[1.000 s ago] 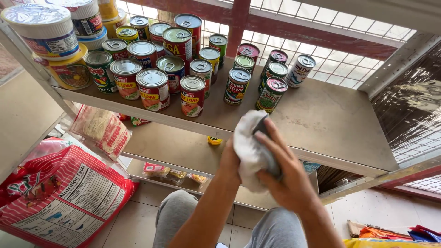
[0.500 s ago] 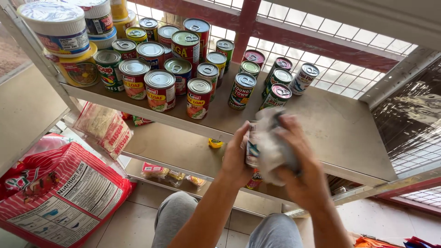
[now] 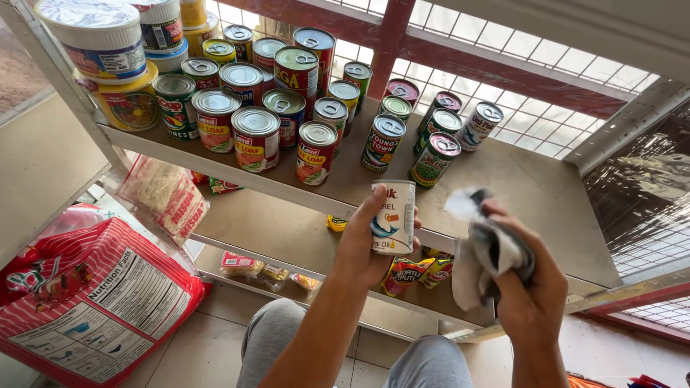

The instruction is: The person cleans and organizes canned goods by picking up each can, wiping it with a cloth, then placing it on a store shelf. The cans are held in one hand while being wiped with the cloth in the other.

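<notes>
Bright daylight through rear mesh, sharp focus.

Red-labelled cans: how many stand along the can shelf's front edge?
3, side by side: the left one beside a green-labelled can, the middle one, and the right one nearest the held white can. Rows behind may hide more.

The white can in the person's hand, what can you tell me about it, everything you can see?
The white can is a tall cylinder, metal by the look of it, wrapped in a white label with a blue wave design and some orange print. It is held roughly upright in front of the shelf edge, apart from the other cans. The left hand grips it from the side, thumb across the label. Its top is not visible. The right hand holds a crumpled grey-white cloth just beside it, not touching.
</notes>
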